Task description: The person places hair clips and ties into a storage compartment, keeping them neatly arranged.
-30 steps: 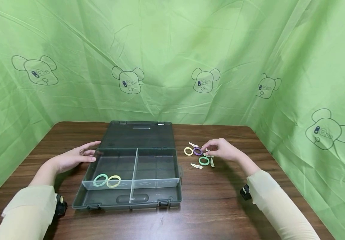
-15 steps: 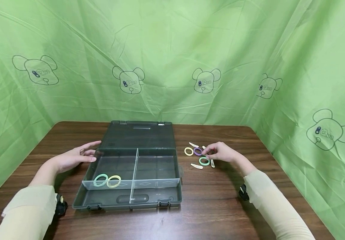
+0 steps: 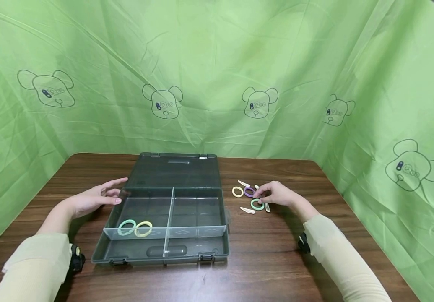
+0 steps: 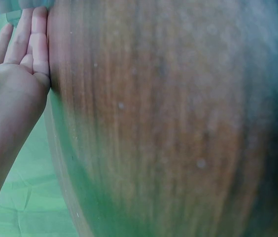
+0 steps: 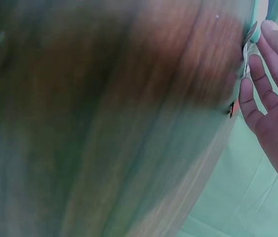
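The left hand (image 3: 92, 200), spread loosely at the divided organizer box (image 3: 198, 209) left of the frame's centre, seems well placed to steady it. Right of centre, thumb and forefinger of the right hand (image 3: 277, 194) narrow at the rim of the green hair tie (image 3: 257, 209); I cannot tell whether they pinch it, but a light rim-only hold looks best. A snap clip (image 3: 267, 208) crowds its right side; beyond lie the purple hair tie (image 3: 245, 192) and yellow hair tie (image 3: 233, 191).

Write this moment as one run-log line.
Left hand: touching open divided box | Right hand: at green hair tie outside box, grip unclear
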`<move>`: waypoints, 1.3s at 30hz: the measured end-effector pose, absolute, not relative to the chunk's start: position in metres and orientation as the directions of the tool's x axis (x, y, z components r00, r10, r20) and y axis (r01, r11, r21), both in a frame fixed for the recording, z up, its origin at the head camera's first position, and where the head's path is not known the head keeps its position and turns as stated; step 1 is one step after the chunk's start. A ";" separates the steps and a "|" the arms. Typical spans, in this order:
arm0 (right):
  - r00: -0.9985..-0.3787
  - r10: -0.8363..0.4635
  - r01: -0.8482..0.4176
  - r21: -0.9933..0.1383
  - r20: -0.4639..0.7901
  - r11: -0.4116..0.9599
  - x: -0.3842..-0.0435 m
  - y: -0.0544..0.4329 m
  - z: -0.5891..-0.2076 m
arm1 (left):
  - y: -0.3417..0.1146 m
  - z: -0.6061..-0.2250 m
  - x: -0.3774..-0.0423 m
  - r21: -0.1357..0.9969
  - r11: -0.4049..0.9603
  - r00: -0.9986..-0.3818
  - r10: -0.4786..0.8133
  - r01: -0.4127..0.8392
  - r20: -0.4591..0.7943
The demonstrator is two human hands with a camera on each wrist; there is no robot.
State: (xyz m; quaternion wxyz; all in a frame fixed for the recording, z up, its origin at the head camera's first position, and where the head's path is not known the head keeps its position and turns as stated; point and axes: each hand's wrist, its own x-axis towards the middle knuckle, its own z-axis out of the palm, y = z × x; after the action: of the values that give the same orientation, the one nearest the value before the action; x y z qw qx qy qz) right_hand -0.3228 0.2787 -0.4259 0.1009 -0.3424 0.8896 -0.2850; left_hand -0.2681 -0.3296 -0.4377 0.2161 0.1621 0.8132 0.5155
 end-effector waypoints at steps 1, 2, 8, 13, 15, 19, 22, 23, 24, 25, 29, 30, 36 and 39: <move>-0.743 -0.669 -0.554 -0.576 0.018 0.601 -0.323 0.278 -0.427 | -0.330 -0.438 -0.268 0.909 0.415 -0.854 0.486 0.040 -0.184; -0.742 -0.671 -0.557 -0.575 0.020 0.599 -0.324 0.278 -0.427 | -0.330 -0.438 -0.268 0.909 0.415 -0.855 0.485 0.039 -0.185; -0.733 -0.680 -0.571 -0.556 0.015 0.604 -0.326 0.274 -0.430 | -0.331 -0.438 -0.267 0.915 0.403 -0.854 0.487 0.031 -0.186; -0.742 -0.671 -0.561 -0.546 -0.003 0.623 -0.327 0.272 -0.430 | -0.331 -0.439 -0.270 0.917 0.397 -0.851 0.492 0.030 -0.185; -0.742 -0.671 -0.557 -0.549 -0.009 0.623 -0.327 0.271 -0.430 | -0.332 -0.439 -0.270 0.914 0.404 -0.849 0.491 0.026 -0.193; -0.738 -0.674 -0.557 -0.549 -0.016 0.623 -0.326 0.270 -0.430 | -0.333 -0.439 -0.271 0.912 0.411 -0.848 0.487 0.011 -0.209; -0.736 -0.676 -0.563 -0.542 -0.014 0.624 -0.325 0.270 -0.429 | -0.333 -0.438 -0.271 0.912 0.409 -0.848 0.487 0.009 -0.210; -0.737 -0.676 -0.563 -0.541 -0.014 0.625 -0.325 0.270 -0.429 | -0.332 -0.438 -0.271 0.914 0.405 -0.847 0.490 0.011 -0.207; -0.738 -0.675 -0.563 -0.539 -0.014 0.627 -0.324 0.270 -0.428 | -0.332 -0.438 -0.271 0.915 0.402 -0.846 0.492 0.013 -0.204; -0.738 -0.674 -0.564 -0.535 -0.013 0.628 -0.324 0.270 -0.428 | -0.331 -0.438 -0.271 0.917 0.399 -0.847 0.492 0.013 -0.202; -0.742 -0.670 -0.563 -0.530 -0.014 0.635 -0.322 0.269 -0.425 | -0.329 -0.437 -0.270 0.922 0.386 -0.847 0.496 0.017 -0.192; -0.742 -0.670 -0.564 -0.529 -0.012 0.634 -0.322 0.269 -0.425 | -0.329 -0.437 -0.269 0.922 0.387 -0.848 0.494 0.016 -0.192; -0.744 -0.669 -0.562 -0.547 0.006 0.620 -0.320 0.267 -0.417 | -0.329 -0.437 -0.268 0.922 0.387 -0.847 0.492 0.005 -0.201; -0.756 -0.654 -0.541 -0.557 -0.005 0.630 -0.318 0.265 -0.411 | -0.330 -0.437 -0.267 0.922 0.387 -0.845 0.494 0.003 -0.204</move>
State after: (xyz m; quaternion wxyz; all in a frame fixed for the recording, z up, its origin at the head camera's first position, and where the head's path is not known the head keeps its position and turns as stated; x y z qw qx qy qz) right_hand -0.3185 0.2653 -0.4110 0.1040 -0.3334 0.8967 -0.2719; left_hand -0.2673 -0.3299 -0.4373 0.2308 0.1552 0.8001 0.5316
